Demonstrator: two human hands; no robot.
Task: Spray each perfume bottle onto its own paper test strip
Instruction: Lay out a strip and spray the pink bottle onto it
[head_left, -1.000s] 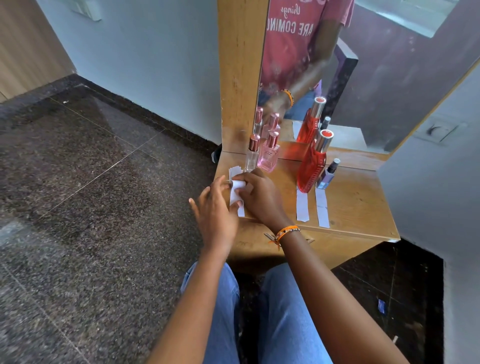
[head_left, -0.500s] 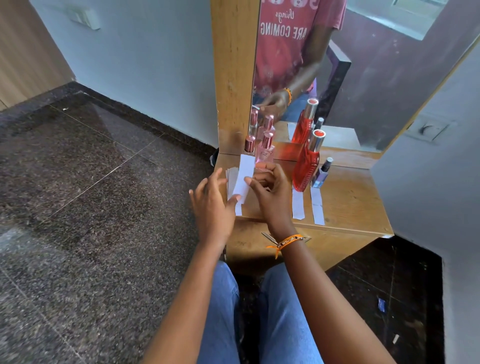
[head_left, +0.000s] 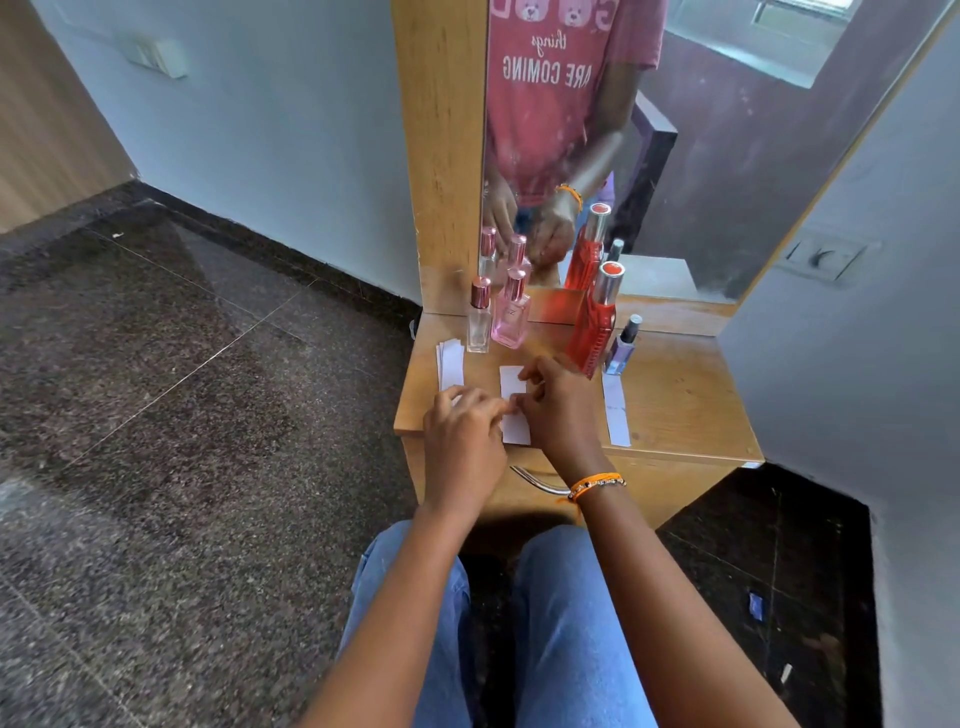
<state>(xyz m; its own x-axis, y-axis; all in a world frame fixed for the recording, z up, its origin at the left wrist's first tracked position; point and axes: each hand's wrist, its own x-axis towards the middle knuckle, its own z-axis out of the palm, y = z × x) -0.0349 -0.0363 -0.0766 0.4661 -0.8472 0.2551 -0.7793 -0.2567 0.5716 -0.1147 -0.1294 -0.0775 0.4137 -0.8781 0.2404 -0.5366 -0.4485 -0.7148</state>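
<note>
Four perfume bottles stand in a row before the mirror: a clear bottle with a pink cap (head_left: 478, 323), a pink bottle (head_left: 511, 318), a tall red bottle (head_left: 594, 325) and a small purple bottle (head_left: 622, 347). A white paper strip (head_left: 513, 385) lies flat on the wooden table (head_left: 675, 395) in front of the pink bottle. My right hand (head_left: 557, 413) pinches the strip's right edge with curled fingers. My left hand (head_left: 464, 441) touches its left edge with its fingertips. A stack of spare strips (head_left: 451, 364) lies at the left. Another strip (head_left: 616, 410) lies before the purple bottle.
The mirror (head_left: 675, 156) with its wooden frame rises right behind the bottles. A wall closes in on the table's right side. A metal drawer handle (head_left: 537, 483) sits below the table's front edge, above my knees. Dark stone floor spreads to the left.
My right hand lifted one strip off the stack at the left and carried it right. The strip now lies flat in front of the pink bottle, and both hands followed it.
</note>
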